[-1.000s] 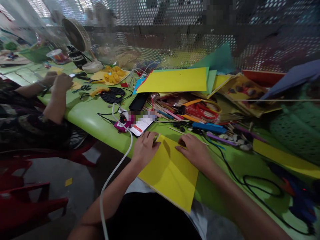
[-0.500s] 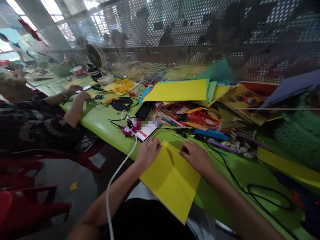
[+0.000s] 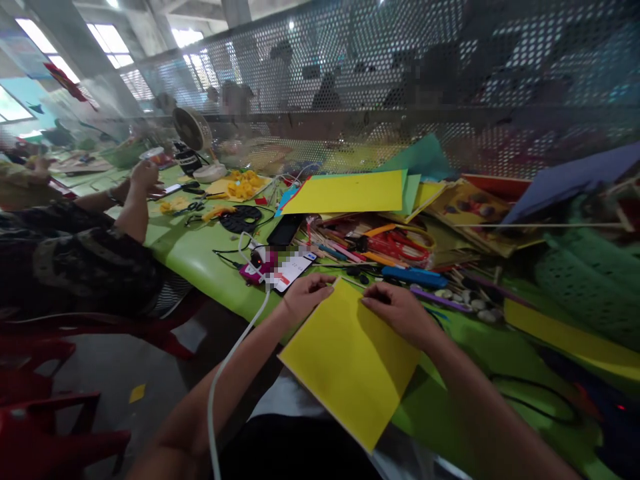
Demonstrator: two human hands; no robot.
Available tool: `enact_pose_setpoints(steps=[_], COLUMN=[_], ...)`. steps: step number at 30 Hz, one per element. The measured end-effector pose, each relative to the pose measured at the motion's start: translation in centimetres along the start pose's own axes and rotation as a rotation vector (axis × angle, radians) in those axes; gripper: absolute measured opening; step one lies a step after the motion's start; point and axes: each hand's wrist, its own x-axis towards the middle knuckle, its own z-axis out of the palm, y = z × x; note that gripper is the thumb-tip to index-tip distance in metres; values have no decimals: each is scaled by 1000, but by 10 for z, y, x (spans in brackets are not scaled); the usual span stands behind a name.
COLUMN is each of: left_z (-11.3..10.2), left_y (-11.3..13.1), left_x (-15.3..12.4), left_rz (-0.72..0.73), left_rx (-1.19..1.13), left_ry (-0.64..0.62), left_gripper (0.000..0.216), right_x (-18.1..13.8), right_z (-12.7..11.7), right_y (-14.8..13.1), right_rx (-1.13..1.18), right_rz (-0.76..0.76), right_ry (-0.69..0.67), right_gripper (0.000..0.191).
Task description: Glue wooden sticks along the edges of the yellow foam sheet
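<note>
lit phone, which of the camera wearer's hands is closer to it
Left. The left hand is close beside the lit phone; the right hand is farther right, at the upper right edge of the yellow sheet.

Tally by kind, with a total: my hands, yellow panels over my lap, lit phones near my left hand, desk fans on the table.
Left hand and right hand: 2
Yellow panel: 1
Lit phone: 1
Desk fan: 1
Total: 5
</note>
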Motion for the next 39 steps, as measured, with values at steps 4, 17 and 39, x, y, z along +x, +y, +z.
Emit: enact_pose_setpoints(steps=[4, 17, 39], left_z=[7, 42, 36], left_y=[20, 18, 8], left_x=[20, 65, 62], left_rz=[-148, -92, -192], left_rx=[-269, -290, -366], left_ry=[-150, -372, -436], left_gripper=[41, 26, 29], right_x=[0, 12, 17], right_z=[-16, -51, -33], right_y=[0, -16, -10], right_rx=[9, -384, -630], right_rz=[-7, -20, -80], right_ry=[123, 216, 190], right_gripper=[21, 16, 14])
